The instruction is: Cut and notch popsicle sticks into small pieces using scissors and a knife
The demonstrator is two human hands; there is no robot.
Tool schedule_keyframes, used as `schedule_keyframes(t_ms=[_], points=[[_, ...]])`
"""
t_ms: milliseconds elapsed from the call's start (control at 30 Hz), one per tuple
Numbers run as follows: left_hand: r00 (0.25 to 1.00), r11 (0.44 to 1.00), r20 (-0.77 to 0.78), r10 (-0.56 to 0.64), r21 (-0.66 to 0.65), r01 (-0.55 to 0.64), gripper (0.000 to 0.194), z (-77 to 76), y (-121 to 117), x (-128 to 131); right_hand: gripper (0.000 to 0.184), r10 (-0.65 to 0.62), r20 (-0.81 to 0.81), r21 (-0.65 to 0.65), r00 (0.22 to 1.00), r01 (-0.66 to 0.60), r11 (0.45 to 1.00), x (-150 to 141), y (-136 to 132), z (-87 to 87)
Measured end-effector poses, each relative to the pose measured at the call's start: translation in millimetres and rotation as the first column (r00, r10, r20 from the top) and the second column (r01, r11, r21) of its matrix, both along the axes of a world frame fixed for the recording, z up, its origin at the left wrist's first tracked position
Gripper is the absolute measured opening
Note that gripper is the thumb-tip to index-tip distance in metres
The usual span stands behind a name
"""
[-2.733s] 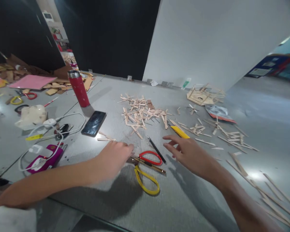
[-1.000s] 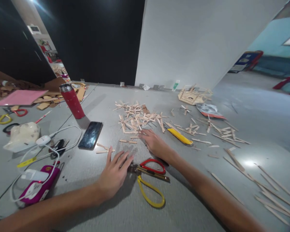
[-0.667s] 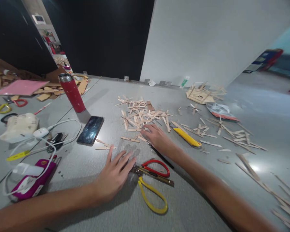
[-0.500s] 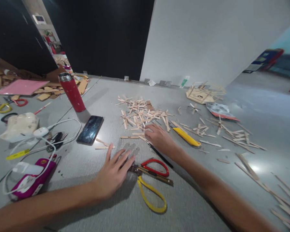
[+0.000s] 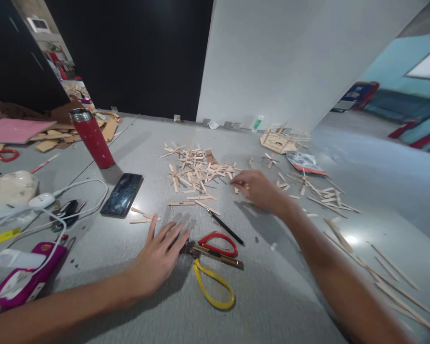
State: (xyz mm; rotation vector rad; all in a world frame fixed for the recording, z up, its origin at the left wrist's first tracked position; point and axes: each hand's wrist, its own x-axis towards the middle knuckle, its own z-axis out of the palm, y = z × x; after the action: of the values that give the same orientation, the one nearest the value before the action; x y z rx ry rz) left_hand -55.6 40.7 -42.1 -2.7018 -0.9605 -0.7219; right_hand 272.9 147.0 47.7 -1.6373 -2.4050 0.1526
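Right hand (image 5: 261, 189) shifting right, curling over yellow knife (image 5: 247, 188), grip unclear; left hand (image 5: 160, 260) lying spread, grasping nothing; few near sticks (image 5: 184, 203) lying apart, far pile (image 5: 200, 171) remaining jumbled.

The left hand (image 5: 159, 260) lies palm down, its fingers (image 5: 152, 229) spread apart and pointing forward, with the bare left forearm (image 5: 75, 301) stretched low behind it. The right hand (image 5: 260, 188) is farther forward, fingers bent and pointing leftward, the bare right forearm (image 5: 331, 267) slanting back toward the body.
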Motion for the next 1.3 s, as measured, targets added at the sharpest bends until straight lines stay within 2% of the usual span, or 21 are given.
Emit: schedule_keyframes(t_ms=[100, 200, 333, 533, 667, 800, 933, 1100, 1300], points=[[1.0, 0.999, 0.021, -0.015, 0.039, 0.014, 0.04, -1.5, 2, 2, 0.022, 0.135, -0.023, -0.085, 0.991, -0.137, 0.987, -34, -5, -19.4], [0.999, 0.997, 0.033, -0.014, 0.071, 0.011, 0.04, -0.4, 2, 1, 0.022, 0.145, -0.047, -0.104, 0.988, -0.15, 0.983, -58, -6, -40.4], [1.0, 0.999, -0.006, -0.007, 0.054, 0.007, 0.039, 2.2, 1, -2, 0.022, 0.091, -0.093, -0.119, 0.992, -0.101, 0.988, -55, -2, -52.3], [1.0, 1.0, -0.023, -0.013, 0.01, 0.013, 0.042, 2.2, 0, -4, 0.012, -0.003, -0.197, -0.186, 0.98, -0.035, 0.982, -40, 1, -52.8], [0.999, 1.0, -0.04, -0.013, -0.008, 0.012, 0.043, 3.7, -1, -4, 0.005, -0.035, -0.314, -0.227, 0.949, -0.039, 0.973, -38, 0, -40.7], [0.999, 1.0, -0.036, -0.003, -0.009, 0.003, 0.042, 6.1, -1, -3, 0.016, -0.045, -0.41, -0.25, 0.911, -0.064, 0.966, -38, -7, -18.6], [0.999, 1.0, -0.033, 0.003, -0.007, -0.003, 0.04, 7.3, -2, -2, 0.023, -0.014, -0.476, -0.274, 0.879, -0.133, 0.952, -46, -24, 7.4], [1.0, 0.999, 0.012, -0.001, -0.04, 0.001, 0.048, 6.2, -2, -3, 0.022, 0.017, -0.553, -0.299, 0.833, -0.217, 0.929, -62, -52, 36.6], [0.998, 0.999, 0.055, -0.017, -0.04, 0.019, 0.056, 5.4, -1, -2, 0.021, 0.062, -0.572, -0.258, 0.818, -0.252, 0.933, -70, -68, 50.8]])
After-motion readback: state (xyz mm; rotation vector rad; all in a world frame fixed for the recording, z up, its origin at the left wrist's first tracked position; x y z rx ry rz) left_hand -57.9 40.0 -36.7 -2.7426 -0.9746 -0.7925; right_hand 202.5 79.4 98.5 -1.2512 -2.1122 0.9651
